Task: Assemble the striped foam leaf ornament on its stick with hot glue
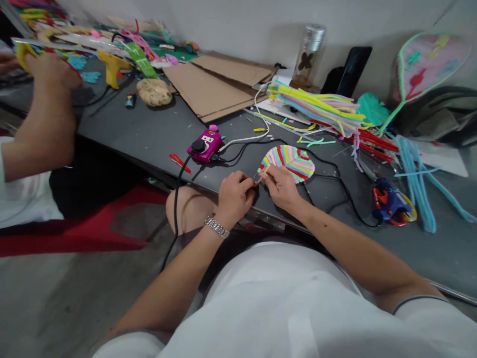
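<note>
A leaf-shaped piece made of striped coloured strips lies on the dark table in front of me. My right hand pinches its stem end, with a thin pale stick between the fingers. My left hand, with a metal watch on the wrist, is closed and pinches the same stem end from the left. The two hands touch at the fingertips near the table's front edge.
A magenta power strip with black cables sits left of the leaf. A blue and red glue gun, a pile of coloured strips, cardboard sheets, a bottle and a yellow glue gun are around. Another person's arm works at left.
</note>
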The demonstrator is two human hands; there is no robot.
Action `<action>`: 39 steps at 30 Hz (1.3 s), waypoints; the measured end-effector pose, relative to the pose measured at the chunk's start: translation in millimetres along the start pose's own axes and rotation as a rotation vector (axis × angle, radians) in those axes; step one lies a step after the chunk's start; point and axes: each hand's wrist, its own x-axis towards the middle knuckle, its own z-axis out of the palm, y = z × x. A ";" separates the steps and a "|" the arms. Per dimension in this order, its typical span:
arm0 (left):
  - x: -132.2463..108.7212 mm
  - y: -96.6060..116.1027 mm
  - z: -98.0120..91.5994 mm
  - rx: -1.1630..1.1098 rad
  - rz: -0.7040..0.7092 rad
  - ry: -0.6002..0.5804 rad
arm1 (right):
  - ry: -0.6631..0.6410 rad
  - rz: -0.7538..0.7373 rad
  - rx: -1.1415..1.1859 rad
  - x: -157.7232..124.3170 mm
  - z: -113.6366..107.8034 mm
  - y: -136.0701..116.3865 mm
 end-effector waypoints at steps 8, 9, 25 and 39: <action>0.2 1.5 -1.6 0.002 -0.007 -0.005 | 0.049 0.100 0.003 -2.0 0.4 2.6; 0.2 1.6 -1.7 0.001 -0.009 -0.007 | 0.043 0.101 -0.006 -2.0 0.8 2.7; 0.8 2.8 -2.8 -0.014 -0.026 -0.014 | 0.027 0.099 -0.061 -3.3 -1.8 -0.5; 1.3 3.4 -3.5 -0.010 -0.026 -0.013 | 0.047 0.037 -0.060 -3.6 -0.9 -0.5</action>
